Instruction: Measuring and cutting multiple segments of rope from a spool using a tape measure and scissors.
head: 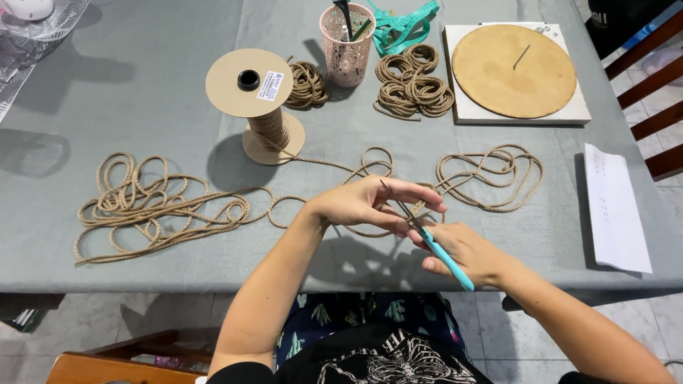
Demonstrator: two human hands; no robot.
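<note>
On the left part of the grey worktop [142, 85] lies a big loose heap of tan cord [153, 206], spread in many loops. One strand of it runs to the right, toward the hands. Farther back, near the middle, stands a cardboard spool [260, 99] with some cord wound on its core, and just beside it on the right lies a small coil of cord [307, 84]. Next comes a pink cup [346, 44] with tools standing in it, then a turquoise ribbon [402, 25] behind a bigger bundle of cord [415, 84].

At the near edge, in the middle, the left hand [363, 204] holds the cord off the worktop; its fingers [420, 195] are stretched to the right and pinch the strand at their tips. The right hand [466, 254] is just beside it, touching it, and its fingers are closed around a hook with a turquoise handle [445, 257]. The metal tip of the hook points up and to the left, across the left fingers, where the cord is held.

Behind the hands, a little to the right, lie more loops of cord [491, 176]. Far on the right there is a round wooden disc [514, 70] on a white board [469, 110], and near the right edge lies a white sheet of paper [615, 210].
</note>
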